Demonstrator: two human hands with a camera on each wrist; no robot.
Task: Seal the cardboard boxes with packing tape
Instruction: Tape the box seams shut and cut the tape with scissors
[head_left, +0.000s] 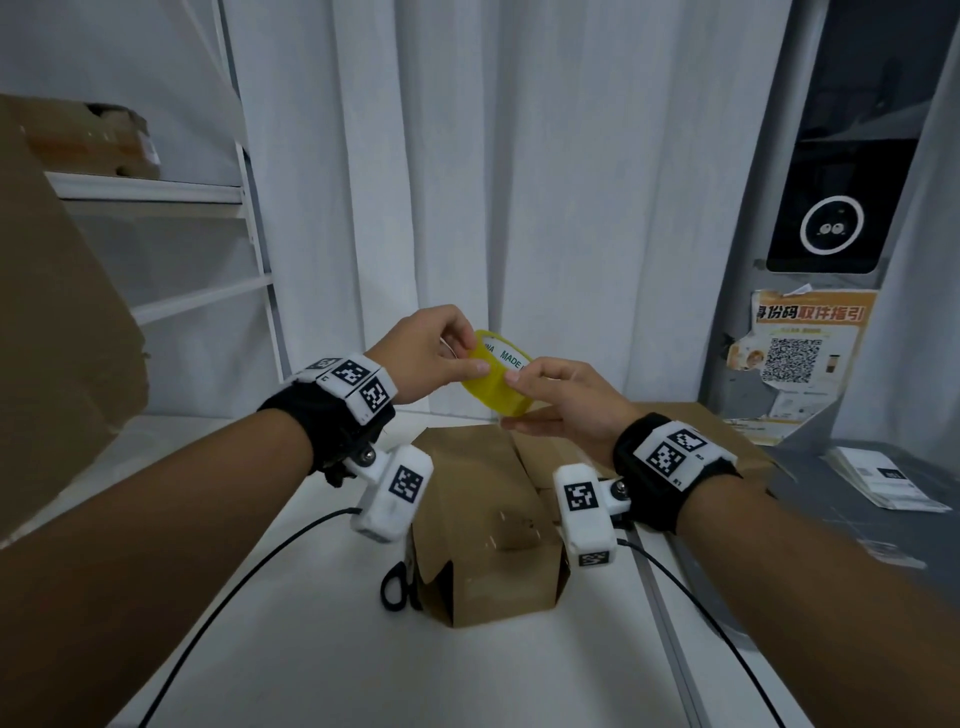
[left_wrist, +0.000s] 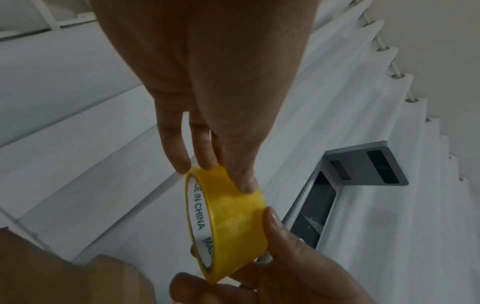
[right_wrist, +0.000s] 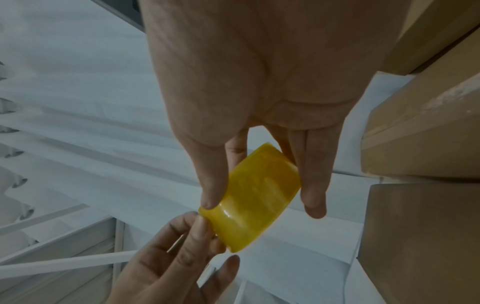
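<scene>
A yellow roll of packing tape (head_left: 496, 382) (left_wrist: 233, 222) (right_wrist: 257, 197) with a white printed core is held in the air above the table. My left hand (head_left: 475, 353) (left_wrist: 214, 174) pinches its left rim between thumb and fingers. My right hand (head_left: 514, 402) (right_wrist: 262, 204) grips the right side, thumb on the top edge and fingers underneath. Below the hands a small brown cardboard box (head_left: 488, 519) stands on the white table (head_left: 311, 649), its top flaps folded shut. A second, flatter box (head_left: 691, 431) lies behind it to the right. No loose tape end shows.
Black-handled scissors (head_left: 397, 582) lie against the small box's left side. A big cardboard box (head_left: 52, 338) leans at the left by a white shelf (head_left: 156, 192). A paper stack (head_left: 878, 478) lies on the grey surface at right. White curtain behind.
</scene>
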